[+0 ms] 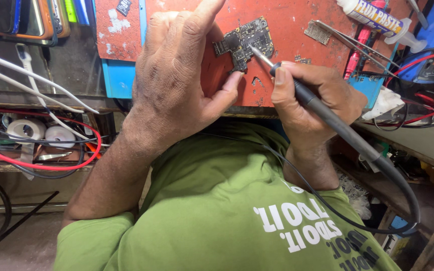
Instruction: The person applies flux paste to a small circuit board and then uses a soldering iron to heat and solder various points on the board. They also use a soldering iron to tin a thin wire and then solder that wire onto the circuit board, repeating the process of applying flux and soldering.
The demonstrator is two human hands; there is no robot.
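Note:
A small dark circuit board [244,42] lies on a worn orange-red work mat [287,30]. My left hand [182,75] rests on the mat just left of the board, thumb tip near the board's lower edge, fingers curled and raised, holding nothing that I can see. My right hand [312,100] grips a black soldering iron [327,118] like a pen. Its metal tip touches the board's lower right part. The iron's black cable loops down past my green shirt.
Tweezers [352,42] and a white flux syringe [377,20] lie on the mat's right side. Red and black wires sit at the far right, near a blue device [428,55]. Tape rolls [41,133], white cables and a red wire fill the left shelf.

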